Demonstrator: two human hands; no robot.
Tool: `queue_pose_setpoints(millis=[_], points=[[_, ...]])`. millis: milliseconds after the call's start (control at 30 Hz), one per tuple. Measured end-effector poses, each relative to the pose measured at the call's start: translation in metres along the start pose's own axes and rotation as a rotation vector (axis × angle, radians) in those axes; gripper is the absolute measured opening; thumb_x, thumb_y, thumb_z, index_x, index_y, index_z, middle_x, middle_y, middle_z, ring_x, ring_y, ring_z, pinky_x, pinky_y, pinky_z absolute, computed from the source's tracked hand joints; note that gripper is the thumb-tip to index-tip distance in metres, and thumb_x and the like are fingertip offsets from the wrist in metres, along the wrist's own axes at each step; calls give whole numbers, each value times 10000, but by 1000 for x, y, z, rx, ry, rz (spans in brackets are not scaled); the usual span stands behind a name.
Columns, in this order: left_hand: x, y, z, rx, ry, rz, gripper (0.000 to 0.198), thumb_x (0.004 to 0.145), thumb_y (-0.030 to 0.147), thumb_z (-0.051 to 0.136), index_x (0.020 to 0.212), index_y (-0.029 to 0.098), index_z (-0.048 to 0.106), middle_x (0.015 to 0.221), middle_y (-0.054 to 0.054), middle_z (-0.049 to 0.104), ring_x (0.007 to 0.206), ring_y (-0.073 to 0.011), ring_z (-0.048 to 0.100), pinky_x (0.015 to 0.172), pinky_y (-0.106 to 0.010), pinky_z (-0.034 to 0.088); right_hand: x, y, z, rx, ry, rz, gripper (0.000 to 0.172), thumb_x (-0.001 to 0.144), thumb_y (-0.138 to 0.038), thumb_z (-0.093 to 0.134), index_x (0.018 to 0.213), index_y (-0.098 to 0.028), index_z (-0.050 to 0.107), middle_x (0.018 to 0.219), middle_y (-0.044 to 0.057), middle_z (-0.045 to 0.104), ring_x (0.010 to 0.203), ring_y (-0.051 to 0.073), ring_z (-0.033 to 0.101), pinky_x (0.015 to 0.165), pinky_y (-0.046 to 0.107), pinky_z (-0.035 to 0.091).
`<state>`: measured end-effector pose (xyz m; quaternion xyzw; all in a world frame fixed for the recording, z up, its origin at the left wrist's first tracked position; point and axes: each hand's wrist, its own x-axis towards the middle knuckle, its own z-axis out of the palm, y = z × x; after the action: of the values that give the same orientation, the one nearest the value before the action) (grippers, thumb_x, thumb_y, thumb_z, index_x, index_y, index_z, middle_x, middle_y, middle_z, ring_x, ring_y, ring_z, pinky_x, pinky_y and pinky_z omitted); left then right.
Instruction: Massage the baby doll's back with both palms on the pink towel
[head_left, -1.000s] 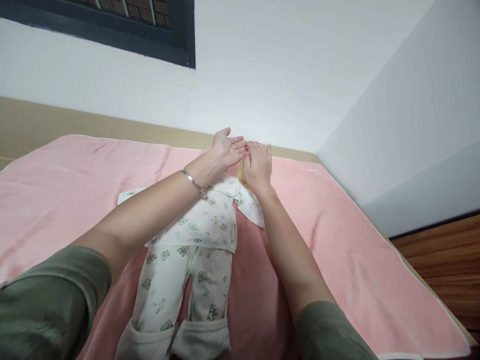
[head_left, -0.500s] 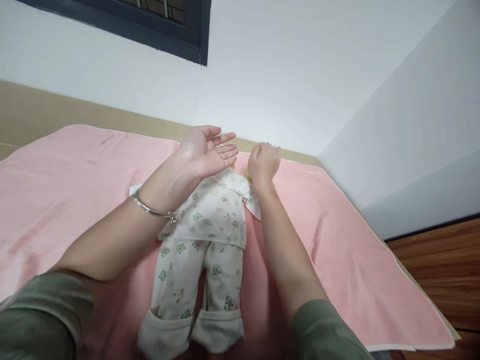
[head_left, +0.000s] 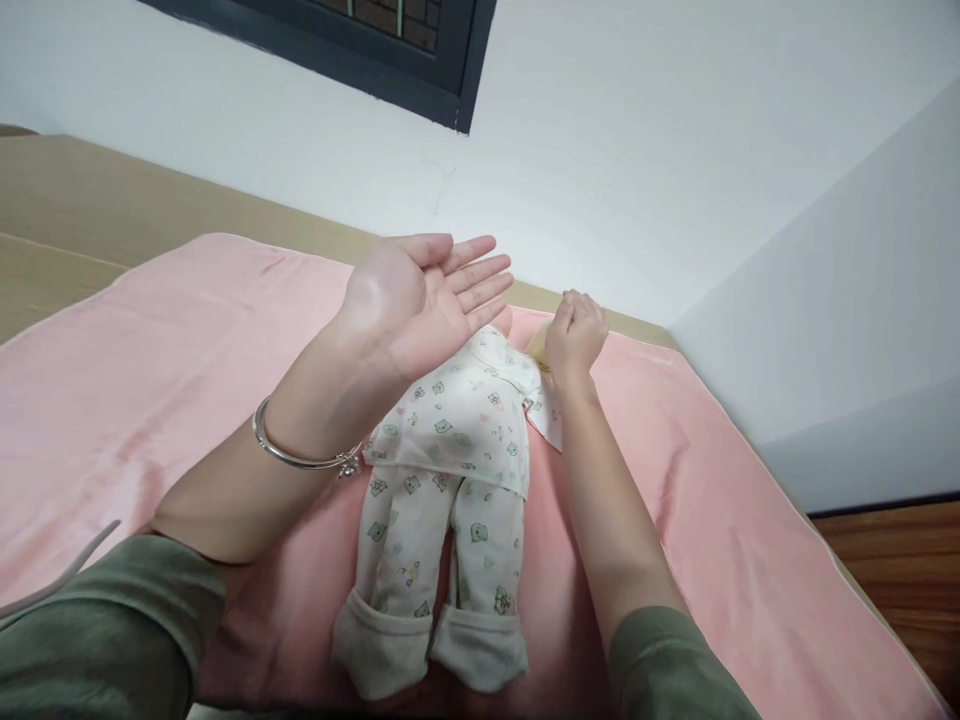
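A baby or baby doll, I cannot tell which, lies on a pink sheet (head_left: pixel 712 560) in a white printed top (head_left: pixel 457 420) and matching trousers (head_left: pixel 480 540) with rolled cuffs. My left hand (head_left: pixel 427 300) is open, palm up and fingers stretched, in front of the head, hiding most of it; only a bit of skin shows at the neck. To the right, my right hand (head_left: pixel 577 330) is closed in a fist beside the sleeve. A yellowish thing (head_left: pixel 538 350) shows at the fist's left edge; whether the fingers grip it is hidden.
A beige surface (head_left: pixel 240 200) runs behind and under the sheet, against a white wall (head_left: pixel 600 160). A dark window frame (head_left: pixel 420 90) is set into that wall. At the right edge is a brown wooden panel (head_left: pixel 900 560). A grey cord (head_left: pixel 75 575) lies by my left sleeve.
The view has shifted, so the clothed figure sits further right. My left hand's fingers have spread a little more and its palm shows more fully. My right hand stays closed beside the sleeve.
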<state>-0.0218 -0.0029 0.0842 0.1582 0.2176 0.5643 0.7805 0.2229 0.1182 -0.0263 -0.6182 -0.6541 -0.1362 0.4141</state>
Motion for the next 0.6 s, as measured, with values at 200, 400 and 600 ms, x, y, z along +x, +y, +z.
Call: queue_pose_setpoints(millis=[200,400,600], points=[[3,-2,1,2,-73,40,553,1080,391,212,1521,196,484,1472,-104,608,1485,-383,466,1151,-508,509,11,-13,-29,-24,-87,-31,543,1056,-350,265,1460,-155,572,1614,159,464,1588,342,325,1300,699,179],[1,-12,6,97,-11,120,499,1042,194,301,1503,158,487,1429,-106,648,1475,-324,500,1212,-473,462,-40,-106,-80,158,-194,-300,585,1082,-368,117,1646,-273,241,1721,78,266,1636,250,213,1312,634,289],[-18,-1,12,231,-3,238,708,1098,528,89,1424,131,576,1198,-85,754,1424,-219,559,1105,-294,517,-104,-180,-134,159,-472,-687,807,1047,-568,231,1617,-3,153,1750,162,128,1652,262,-60,1401,461,66]])
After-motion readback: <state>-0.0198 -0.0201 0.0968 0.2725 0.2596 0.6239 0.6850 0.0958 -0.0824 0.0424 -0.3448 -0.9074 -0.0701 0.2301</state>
